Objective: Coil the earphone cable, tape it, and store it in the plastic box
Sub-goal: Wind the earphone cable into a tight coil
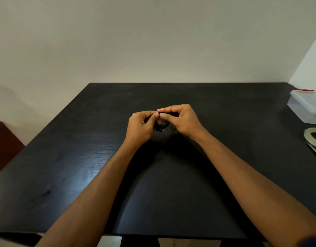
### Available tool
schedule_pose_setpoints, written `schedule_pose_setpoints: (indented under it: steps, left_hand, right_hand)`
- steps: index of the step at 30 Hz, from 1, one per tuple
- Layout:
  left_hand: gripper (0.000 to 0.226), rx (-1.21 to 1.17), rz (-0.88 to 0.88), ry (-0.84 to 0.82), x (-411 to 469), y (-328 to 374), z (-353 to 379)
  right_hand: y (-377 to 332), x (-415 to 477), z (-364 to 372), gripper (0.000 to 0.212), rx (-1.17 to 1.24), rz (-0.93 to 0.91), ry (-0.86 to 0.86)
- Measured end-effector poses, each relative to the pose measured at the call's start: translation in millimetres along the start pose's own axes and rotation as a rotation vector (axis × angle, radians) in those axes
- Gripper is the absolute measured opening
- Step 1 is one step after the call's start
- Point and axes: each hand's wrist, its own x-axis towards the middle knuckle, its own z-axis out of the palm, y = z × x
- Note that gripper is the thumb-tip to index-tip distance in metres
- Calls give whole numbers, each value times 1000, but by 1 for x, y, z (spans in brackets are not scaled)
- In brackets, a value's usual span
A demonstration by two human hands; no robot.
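Dark worktop [79,166], plastic box [306,108] and tape [313,139] at its three o'clock edge; centrally, left hand [141,127] and right hand [183,120] each grip the earphone cable [162,126].

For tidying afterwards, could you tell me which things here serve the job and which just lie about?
Job: thin black earphone cable, in left hand and right hand; clear tape roll; translucent plastic box with red clasps.
Lying about: reddish-brown furniture at left.

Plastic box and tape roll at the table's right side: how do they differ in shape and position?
The plastic box is rectangular and translucent with red clasps; the tape roll is a pale flat ring. The plastic box lies farther back; the tape roll lies nearer the front. Both rest on the black table, cut by the frame's edge.
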Motion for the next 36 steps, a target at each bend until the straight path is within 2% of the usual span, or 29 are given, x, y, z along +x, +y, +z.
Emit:
schedule_pose_setpoints:
  steps: [4,11,16,23,29,36]
  left_hand:
    - [17,-56,-44,49,0,-1,0]
    - [16,-180,-121,118,1,2,-2]
    - [16,-237,-146,93,0,3,2]
    - [17,-279,-159,-7,-2,3,1]
    - [17,-175,-88,-78,-1,3,2]
    - [19,-112,-63,-37,0,4,-1]
  right_hand:
    - [0,0,3,24,64,23,18]
    - [-1,-1,5,26,16,1,69]
    - [0,-1,5,22,-19,2,150]
    - [-2,0,0,21,-71,10,124]
    - [-5,-2,-1,18,-120,-7,74]
    - [-6,-4,2,19,-89,-1,69]
